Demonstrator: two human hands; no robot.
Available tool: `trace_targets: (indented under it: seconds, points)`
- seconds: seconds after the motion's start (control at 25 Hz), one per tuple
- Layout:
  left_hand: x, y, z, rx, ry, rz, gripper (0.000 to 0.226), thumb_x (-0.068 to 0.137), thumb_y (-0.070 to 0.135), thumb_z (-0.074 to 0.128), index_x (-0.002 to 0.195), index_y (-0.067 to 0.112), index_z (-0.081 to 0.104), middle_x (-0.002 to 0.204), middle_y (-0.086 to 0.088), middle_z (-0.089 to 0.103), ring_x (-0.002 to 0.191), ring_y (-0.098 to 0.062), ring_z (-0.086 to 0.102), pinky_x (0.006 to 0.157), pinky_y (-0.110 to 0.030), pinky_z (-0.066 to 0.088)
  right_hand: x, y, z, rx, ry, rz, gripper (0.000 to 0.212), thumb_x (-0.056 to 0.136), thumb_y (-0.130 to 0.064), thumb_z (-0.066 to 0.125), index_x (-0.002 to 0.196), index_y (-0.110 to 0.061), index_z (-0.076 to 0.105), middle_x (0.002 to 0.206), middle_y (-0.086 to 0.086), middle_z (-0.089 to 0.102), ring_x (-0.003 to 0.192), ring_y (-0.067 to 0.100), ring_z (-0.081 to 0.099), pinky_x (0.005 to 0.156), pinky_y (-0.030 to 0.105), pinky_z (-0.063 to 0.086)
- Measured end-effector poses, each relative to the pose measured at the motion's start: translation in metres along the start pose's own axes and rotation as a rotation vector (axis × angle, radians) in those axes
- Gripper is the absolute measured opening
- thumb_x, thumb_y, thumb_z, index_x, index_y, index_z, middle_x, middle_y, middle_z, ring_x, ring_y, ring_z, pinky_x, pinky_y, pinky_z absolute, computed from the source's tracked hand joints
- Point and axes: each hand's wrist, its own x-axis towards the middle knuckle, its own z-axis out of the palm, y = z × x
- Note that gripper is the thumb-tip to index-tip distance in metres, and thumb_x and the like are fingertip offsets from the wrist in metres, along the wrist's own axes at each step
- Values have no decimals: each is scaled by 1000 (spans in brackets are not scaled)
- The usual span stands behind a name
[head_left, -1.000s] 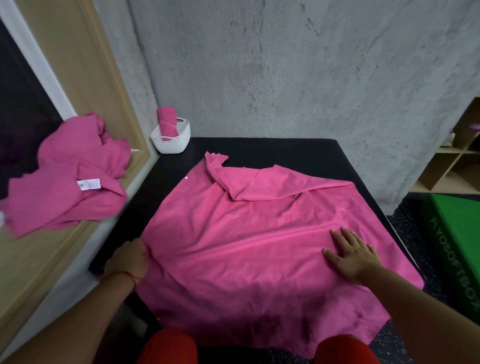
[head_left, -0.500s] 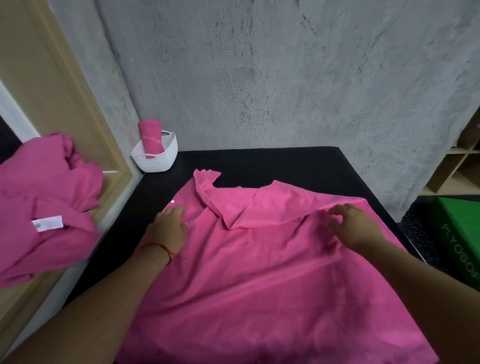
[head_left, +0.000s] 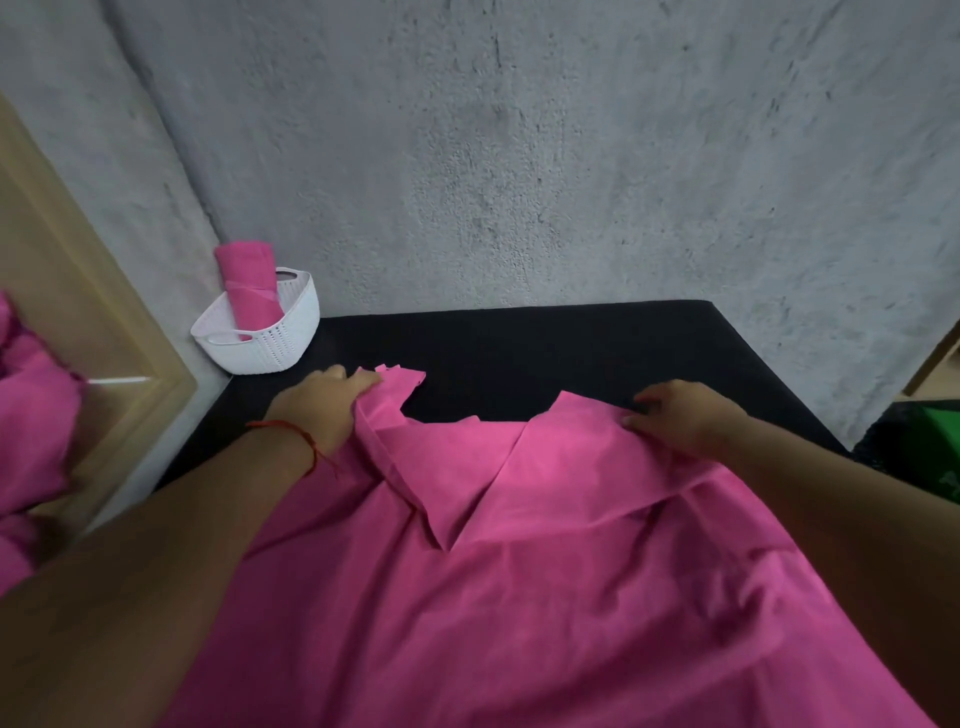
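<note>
The pink cloth (head_left: 519, 561) lies spread on the black tabletop (head_left: 545, 348). Its long side runs from the person out toward the wall. The left grip (head_left: 317, 405) pinches the far left corner, with its fingers curled round it. The right grip (head_left: 680, 421) curls its fingers on the far right edge and holds it. Half a second ago both grips sat closer in on the cloth; now they are at its far edge. The left corner points at the white basket (head_left: 270, 353), where a rolled pink towel (head_left: 249, 291) stands.
</note>
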Motion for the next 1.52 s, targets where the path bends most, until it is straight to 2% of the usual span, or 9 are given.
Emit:
trace_targets:
  seconds: [0.12,0.28,0.44,0.64,0.76,0.88,1.04,1.24,1.52]
  points:
    - [21,-4,1,-103,71,-7,33,91,27,46,113,41,66,106,-3,68,100,-33,66,86,-41,54,18,2,-2,7,-34,-15,10,88,-49,78,85,-40,77,94,-13,76,87,14,71,88,36,58]
    - [29,-5,-6,-280,146,-74,18,93,23,55,91,33,71,91,1,74,86,-29,69,82,-39,56,30,7,-10,-36,-43,-8,20,98,-25,60,87,-22,77,91,-2,75,89,24,71,83,35,55]
    - [47,-6,-24,-537,156,-216,23,89,4,53,81,15,71,64,-2,74,54,-23,70,59,-28,55,66,26,-46,190,255,169,37,102,-30,53,82,-7,73,86,18,74,90,38,72,77,38,54]
    - [93,-6,-71,-561,517,-471,30,91,23,56,112,5,69,115,-25,72,107,-42,69,97,-45,55,113,68,-91,555,614,387,37,93,-31,56,107,-1,71,105,27,72,103,43,71,87,44,55]
    - [97,28,-53,-568,368,-366,54,102,25,55,150,6,40,142,-27,56,130,-42,55,107,-39,42,107,64,-79,757,543,301,31,90,-31,58,114,-14,67,92,15,66,90,27,65,71,33,49]
    - [81,47,11,-507,56,-246,62,105,37,52,159,11,35,156,-20,48,142,-36,47,116,-36,35,99,65,-35,609,239,178,42,106,-20,59,146,-8,58,130,21,66,110,27,61,93,34,45]
    - [50,39,78,-203,-65,-214,76,98,70,28,162,30,28,172,2,22,157,-28,22,126,-49,19,83,81,27,65,45,102,70,106,-63,39,166,-29,31,175,4,25,160,28,25,130,44,18]
    - [41,30,83,-164,2,-211,65,102,68,25,162,42,23,172,11,17,159,-22,15,124,-55,18,75,83,44,-56,120,78,73,102,-73,18,168,-44,11,178,-8,5,164,20,5,131,51,9]
    - [25,-71,80,-140,30,-481,94,81,88,12,160,40,26,171,4,21,158,-28,18,125,-56,16,71,77,39,-106,86,101,74,100,-75,15,168,-45,5,178,-9,-1,164,18,2,131,50,8]
